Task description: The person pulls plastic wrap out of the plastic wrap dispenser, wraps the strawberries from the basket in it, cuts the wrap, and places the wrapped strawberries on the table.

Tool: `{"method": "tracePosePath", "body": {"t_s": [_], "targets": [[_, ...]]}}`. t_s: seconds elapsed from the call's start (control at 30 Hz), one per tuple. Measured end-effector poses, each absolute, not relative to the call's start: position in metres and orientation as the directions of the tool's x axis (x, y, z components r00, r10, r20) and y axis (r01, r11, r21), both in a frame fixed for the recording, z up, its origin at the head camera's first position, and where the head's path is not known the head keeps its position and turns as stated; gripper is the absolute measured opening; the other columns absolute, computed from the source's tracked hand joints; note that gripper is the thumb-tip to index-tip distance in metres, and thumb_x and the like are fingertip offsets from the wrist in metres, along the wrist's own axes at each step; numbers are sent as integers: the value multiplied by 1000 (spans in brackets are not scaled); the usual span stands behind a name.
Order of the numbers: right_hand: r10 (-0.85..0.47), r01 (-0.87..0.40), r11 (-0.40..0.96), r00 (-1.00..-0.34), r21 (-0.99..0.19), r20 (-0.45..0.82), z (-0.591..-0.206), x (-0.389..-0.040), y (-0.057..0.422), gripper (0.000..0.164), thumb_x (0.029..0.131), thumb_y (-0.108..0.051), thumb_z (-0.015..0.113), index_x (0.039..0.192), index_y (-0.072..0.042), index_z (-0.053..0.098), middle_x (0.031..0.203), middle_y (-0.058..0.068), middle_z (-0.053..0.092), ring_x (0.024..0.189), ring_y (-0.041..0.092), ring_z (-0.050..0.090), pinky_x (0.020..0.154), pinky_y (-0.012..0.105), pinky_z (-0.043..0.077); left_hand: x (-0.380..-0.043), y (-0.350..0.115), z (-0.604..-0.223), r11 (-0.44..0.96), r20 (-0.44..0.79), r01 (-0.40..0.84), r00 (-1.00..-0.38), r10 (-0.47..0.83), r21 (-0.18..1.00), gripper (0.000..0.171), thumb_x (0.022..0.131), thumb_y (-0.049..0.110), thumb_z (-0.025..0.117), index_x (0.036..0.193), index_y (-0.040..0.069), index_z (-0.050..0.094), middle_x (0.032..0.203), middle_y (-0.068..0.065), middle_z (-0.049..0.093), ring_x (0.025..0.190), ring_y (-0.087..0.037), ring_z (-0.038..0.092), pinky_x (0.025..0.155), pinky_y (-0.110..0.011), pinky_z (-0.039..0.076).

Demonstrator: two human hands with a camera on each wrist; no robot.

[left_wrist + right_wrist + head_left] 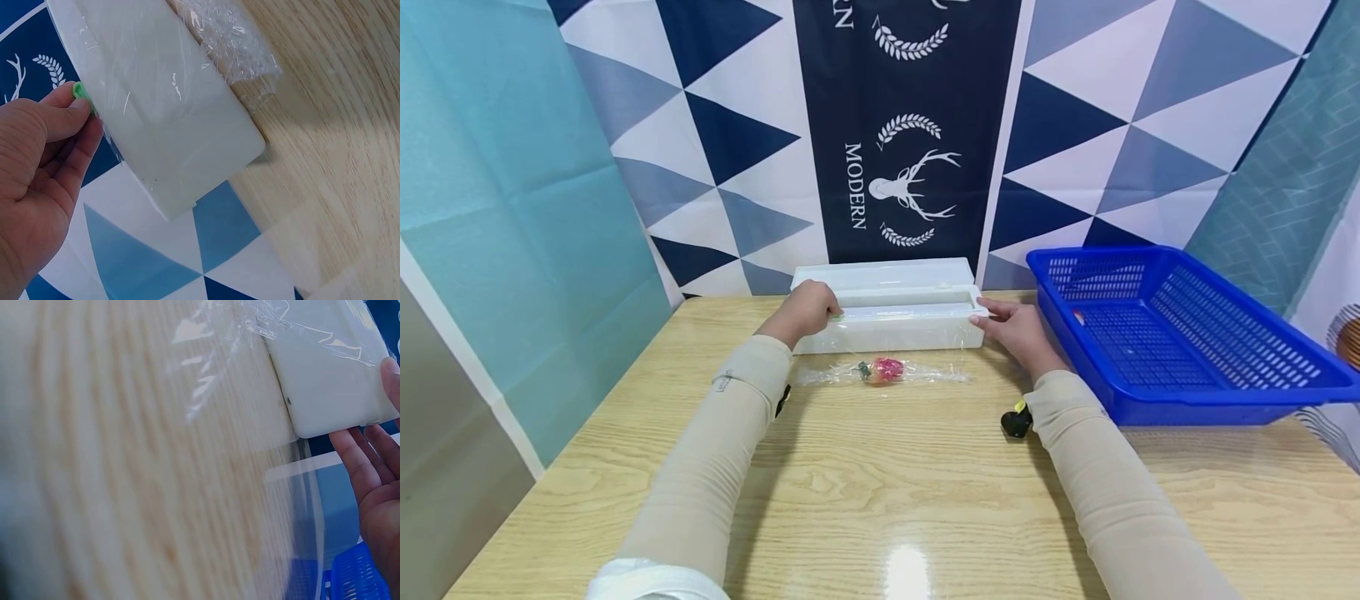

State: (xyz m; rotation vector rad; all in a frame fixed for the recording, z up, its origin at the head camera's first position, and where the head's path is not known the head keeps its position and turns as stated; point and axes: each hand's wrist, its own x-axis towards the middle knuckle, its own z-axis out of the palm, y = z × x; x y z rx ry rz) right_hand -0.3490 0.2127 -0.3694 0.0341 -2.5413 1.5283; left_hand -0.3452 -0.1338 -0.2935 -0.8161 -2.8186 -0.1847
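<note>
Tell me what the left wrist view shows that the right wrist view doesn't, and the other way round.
Only the left wrist view shows the left hand, with thumb and finger pinching a small green piece beside the white box.

Only the right wrist view shows the right hand, touching an end of the box, and part of the blue basket.

Both show part of the white box, clear plastic wrap, the wooden table and some of the patterned backdrop.
</note>
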Motion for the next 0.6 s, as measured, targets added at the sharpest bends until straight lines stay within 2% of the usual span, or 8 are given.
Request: {"method": "tracePosePath", "body": {"t_s": [0.33, 0.47, 0.6], "targets": [[70, -108, 476, -985, -873, 159, -370, -350, 213, 64, 67, -50, 68, 122, -21, 54, 125, 4, 51, 106, 18, 50, 86, 34, 44, -346, -136, -295, 861, 187, 502, -856, 482, 76, 29, 82, -7, 52, 95, 11, 70, 95, -6, 66, 95, -21, 59, 83, -32, 46], [61, -152, 473, -977, -868, 205, -371, -349, 213, 61, 69, -46, 69, 121, -18, 56, 123, 4, 53, 99, 17, 53, 75, 24, 47, -344, -137, -295, 855, 198, 512, -849, 491, 77, 28, 83, -6, 51, 94, 10, 70, 95, -6, 66, 95, -21, 59, 82, -32, 47], [58, -190, 455, -969, -870, 241, -371, -348, 212, 58, 70, -42, 70, 119, -15, 57, 120, 5, 55, 93, 15, 53, 62, 16, 45, -342, -138, -294, 847, 212, 525, -839, 501, 80, 25, 83, -5, 52, 93, 9, 70, 94, -6, 66, 94, -21, 60, 81, -32, 47]]}}
